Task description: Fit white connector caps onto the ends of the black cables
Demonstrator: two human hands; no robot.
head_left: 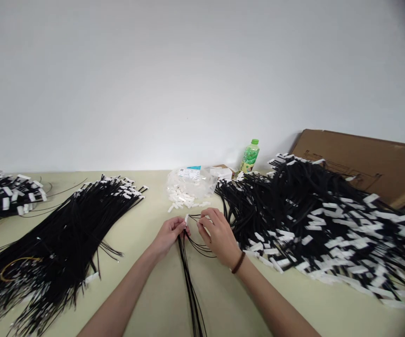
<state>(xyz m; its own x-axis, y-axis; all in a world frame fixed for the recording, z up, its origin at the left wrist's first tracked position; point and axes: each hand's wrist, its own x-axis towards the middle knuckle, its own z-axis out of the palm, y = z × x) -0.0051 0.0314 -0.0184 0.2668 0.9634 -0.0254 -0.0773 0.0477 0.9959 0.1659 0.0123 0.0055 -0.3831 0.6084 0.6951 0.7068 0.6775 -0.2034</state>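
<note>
In the middle of the table my left hand (171, 235) pinches a small white connector (186, 218) that points away from me. Several thin black cables (190, 285) run from under those fingers down toward the near edge. My right hand (218, 234), with a brown band on its wrist, is closed on the thin end of a black wire just right of the connector. Other wire ends loop between the two hands. Whether a wire sits inside the connector cannot be made out. Loose white connectors (183, 199) lie just beyond, in and before a clear plastic bag (204, 182).
A big heap of black cables (286, 201) with white ends covers the right side, before a cardboard box (360, 159). On the left lie a long cable bundle (79, 220) and a smaller one (9, 189). A green-capped bottle (249, 157) stands by the wall.
</note>
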